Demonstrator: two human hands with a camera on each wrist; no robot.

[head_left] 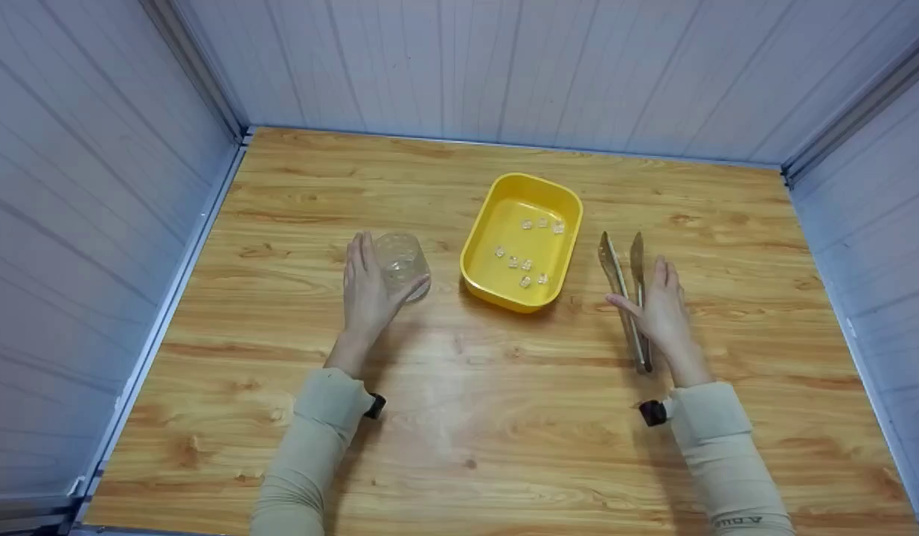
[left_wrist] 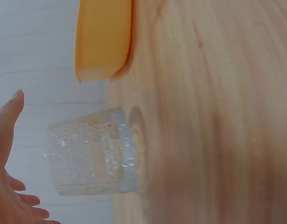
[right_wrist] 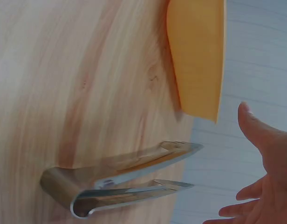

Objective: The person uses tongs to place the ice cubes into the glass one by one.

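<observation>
A clear textured drinking glass (head_left: 402, 260) stands upright on the wooden table, left of the yellow tub. My left hand (head_left: 368, 290) is beside and above it, thumb spread away from straight fingers; in the left wrist view a gap shows between the hand and the glass (left_wrist: 90, 156). Metal tongs (head_left: 624, 305) lie on the table to the tub's right, their arms spread apart and tips pointing away. Over them hovers my right hand (head_left: 661, 313), fingers extended and thumb out, apart from the tongs (right_wrist: 129, 177) in the right wrist view.
Between the hands, farther back, sits a yellow plastic tub (head_left: 470, 279) with several small clear cubes (head_left: 526, 265) scattered on its floor. Pale panel walls (head_left: 459, 71) enclose the table (head_left: 459, 432) at the back and both sides.
</observation>
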